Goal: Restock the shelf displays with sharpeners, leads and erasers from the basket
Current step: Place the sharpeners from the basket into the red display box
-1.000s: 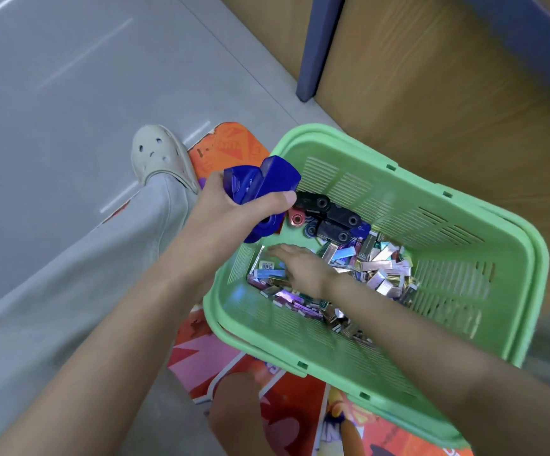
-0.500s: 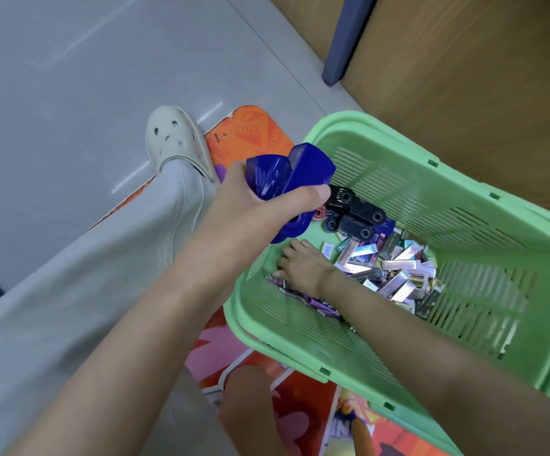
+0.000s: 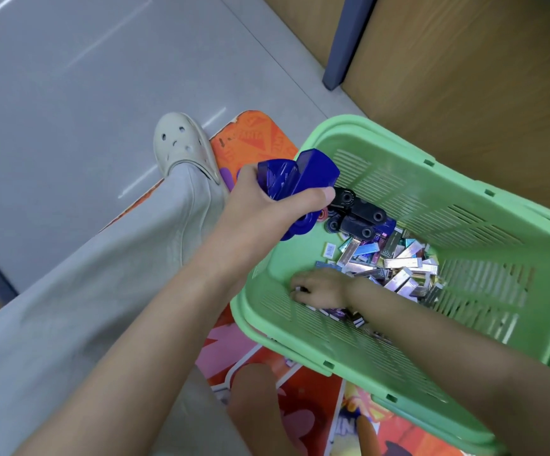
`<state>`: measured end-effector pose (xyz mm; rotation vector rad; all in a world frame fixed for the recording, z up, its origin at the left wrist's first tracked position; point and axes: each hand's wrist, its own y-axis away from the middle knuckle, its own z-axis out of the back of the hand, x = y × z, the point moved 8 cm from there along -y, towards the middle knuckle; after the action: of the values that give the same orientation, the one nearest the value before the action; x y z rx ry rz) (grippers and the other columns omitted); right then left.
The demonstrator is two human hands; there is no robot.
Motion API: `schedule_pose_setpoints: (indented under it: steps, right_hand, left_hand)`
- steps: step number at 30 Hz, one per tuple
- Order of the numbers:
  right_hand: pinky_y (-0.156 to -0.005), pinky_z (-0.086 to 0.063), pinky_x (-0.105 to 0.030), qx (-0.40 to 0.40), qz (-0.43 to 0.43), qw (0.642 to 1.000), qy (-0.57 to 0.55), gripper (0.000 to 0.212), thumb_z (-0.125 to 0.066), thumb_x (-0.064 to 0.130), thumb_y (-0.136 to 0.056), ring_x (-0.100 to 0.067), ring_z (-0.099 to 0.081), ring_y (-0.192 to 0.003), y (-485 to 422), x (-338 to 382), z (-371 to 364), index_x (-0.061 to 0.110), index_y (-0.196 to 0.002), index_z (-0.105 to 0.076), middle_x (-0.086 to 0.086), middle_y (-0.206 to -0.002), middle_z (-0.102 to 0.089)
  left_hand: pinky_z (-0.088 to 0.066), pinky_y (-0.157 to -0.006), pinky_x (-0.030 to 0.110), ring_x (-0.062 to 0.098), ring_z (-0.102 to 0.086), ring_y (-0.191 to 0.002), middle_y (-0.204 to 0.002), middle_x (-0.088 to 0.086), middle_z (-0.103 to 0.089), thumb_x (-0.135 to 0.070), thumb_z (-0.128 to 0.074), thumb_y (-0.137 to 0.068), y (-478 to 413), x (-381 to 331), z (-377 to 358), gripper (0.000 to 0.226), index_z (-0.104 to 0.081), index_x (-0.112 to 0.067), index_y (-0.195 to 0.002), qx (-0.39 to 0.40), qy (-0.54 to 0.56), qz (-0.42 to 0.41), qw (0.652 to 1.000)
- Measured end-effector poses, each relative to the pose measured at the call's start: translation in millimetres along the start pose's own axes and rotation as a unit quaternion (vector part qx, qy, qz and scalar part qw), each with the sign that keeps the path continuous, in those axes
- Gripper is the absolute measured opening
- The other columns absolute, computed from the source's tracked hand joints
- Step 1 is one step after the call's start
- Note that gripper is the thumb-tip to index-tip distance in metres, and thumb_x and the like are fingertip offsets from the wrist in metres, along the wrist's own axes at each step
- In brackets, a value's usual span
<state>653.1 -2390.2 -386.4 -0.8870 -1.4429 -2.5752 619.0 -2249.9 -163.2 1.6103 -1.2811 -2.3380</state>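
Note:
A green plastic basket (image 3: 333,360) stands on the floor, tilted toward me. My left hand (image 3: 254,205) grips two translucent blue sharpeners (image 3: 300,176) above the basket's left rim. Inside lie several black sharpeners (image 3: 362,218) at the far left corner and a heap of shiny lead packets (image 3: 395,261) in the middle. My right hand (image 3: 319,287) reaches down to the basket's floor near its near-left wall, with its fingers curled around a few small packets. More packets lie half hidden under that wrist.
The basket sits on an orange and red printed mat (image 3: 254,136). Wooden shelf panels (image 3: 464,77) and a blue-grey post (image 3: 346,44) rise behind it. My leg in grey trousers with a cream clog (image 3: 181,146) is on the left, on grey floor (image 3: 70,77).
My right hand has slid from the packet heap toward the basket's near-left wall and its fingers have curled in. The left hand keeps holding the blue sharpeners.

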Motion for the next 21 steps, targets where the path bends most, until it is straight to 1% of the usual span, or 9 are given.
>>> schedule_pose_setpoints:
  steps: [3,7,9,11,14,17,19,20,21]
  right_hand:
    - [-0.090,-0.034,-0.031,0.006,0.008,1.000,0.019,0.030,-0.035,0.035,-0.099,-0.022,-0.043,-0.118,12.9,-0.4,-2.1,0.020,-0.119,-0.053,-0.002,-0.122,-0.056]
    - [-0.099,-0.033,-0.042,0.030,0.019,0.993,0.115,0.037,-0.029,0.038,-0.100,-0.023,-0.036,-0.125,34.3,-8.9,-16.5,0.023,-0.132,-0.042,-0.005,-0.127,-0.052]
    - [-0.102,-0.030,-0.043,0.030,0.026,0.988,0.151,0.038,-0.026,0.038,-0.102,-0.023,-0.034,-0.127,46.7,-12.6,-20.3,0.021,-0.133,-0.041,-0.002,-0.132,-0.049]
    - [-0.102,-0.030,-0.042,0.034,0.018,0.981,0.191,0.040,-0.023,0.036,-0.103,-0.023,-0.033,-0.128,61.3,-20.6,-18.0,0.020,-0.135,-0.042,0.002,-0.138,-0.045]
    - [-0.098,-0.031,-0.041,0.047,0.015,0.965,0.257,0.043,-0.021,0.039,-0.103,-0.023,-0.035,-0.124,86.7,-36.9,-19.6,0.022,-0.132,-0.047,0.003,-0.137,-0.046]
    - [-0.094,-0.034,-0.042,0.065,0.011,0.949,0.308,0.046,-0.021,0.044,-0.102,-0.024,-0.043,-0.117,107.4,-43.1,-23.3,0.020,-0.120,-0.056,0.000,-0.123,-0.057]
    - [-0.096,-0.035,-0.041,0.022,0.009,0.946,0.322,0.038,-0.027,0.040,-0.102,-0.024,-0.050,-0.113,104.7,-36.7,-3.9,0.019,-0.119,-0.055,-0.002,-0.119,-0.059]
    - [-0.100,-0.034,-0.041,-0.024,0.012,0.952,0.306,0.033,-0.034,0.034,-0.101,-0.023,-0.049,-0.117,97.5,-31.7,11.6,0.019,-0.125,-0.051,-0.003,-0.125,-0.057]
    - [-0.105,-0.032,-0.039,-0.069,0.015,0.957,0.280,0.034,-0.039,0.027,-0.100,-0.023,-0.044,-0.124,87.2,-28.0,25.7,0.019,-0.133,-0.044,-0.003,-0.134,-0.051]
  left_hand:
    - [-0.046,-0.053,0.010,0.005,-0.060,-0.074,-0.096,-0.005,-0.062,-0.032,-0.078,-0.071,1.6,1.5,-3.9,0.053,-0.052,-0.016,-0.115,0.003,-0.010,0.000,1.000]
    - [-0.046,-0.053,0.011,0.006,-0.059,-0.075,-0.098,-0.003,-0.061,-0.032,-0.079,-0.071,4.1,2.4,-7.0,0.054,-0.052,-0.015,-0.114,0.007,-0.019,0.001,1.000]
    - [-0.046,-0.052,0.010,0.006,-0.059,-0.075,-0.098,-0.003,-0.060,-0.030,-0.078,-0.072,5.0,2.0,-8.6,0.053,-0.051,-0.015,-0.115,0.009,-0.021,-0.001,1.000]
    - [-0.046,-0.052,0.010,0.007,-0.059,-0.075,-0.098,-0.003,-0.060,-0.030,-0.078,-0.072,5.6,2.0,-9.3,0.053,-0.050,-0.015,-0.114,0.011,-0.023,-0.001,1.000]
    - [-0.046,-0.053,0.012,0.008,-0.060,-0.077,-0.100,-0.001,-0.061,-0.032,-0.078,-0.071,6.9,6.2,-11.3,0.056,-0.051,-0.014,-0.116,0.016,-0.027,0.000,1.000]
    - [-0.045,-0.058,0.016,0.009,-0.060,-0.079,-0.103,0.001,-0.063,-0.035,-0.082,-0.067,6.8,9.6,-11.3,0.062,-0.052,-0.014,-0.117,0.017,-0.024,0.006,1.000]
    - [-0.045,-0.059,0.018,0.010,-0.061,-0.081,-0.106,0.002,-0.064,-0.041,-0.083,-0.059,6.0,9.4,-11.9,0.071,-0.052,-0.015,-0.117,0.020,-0.019,0.006,1.000]
    - [-0.046,-0.061,0.019,0.011,-0.062,-0.082,-0.107,0.002,-0.064,-0.043,-0.080,-0.056,5.4,9.0,-12.1,0.072,-0.052,-0.016,-0.117,0.021,-0.018,0.005,1.000]
    - [-0.047,-0.063,0.021,0.011,-0.062,-0.083,-0.107,0.003,-0.064,-0.042,-0.080,-0.056,4.8,9.1,-12.7,0.072,-0.052,-0.016,-0.117,0.021,-0.016,0.006,1.000]
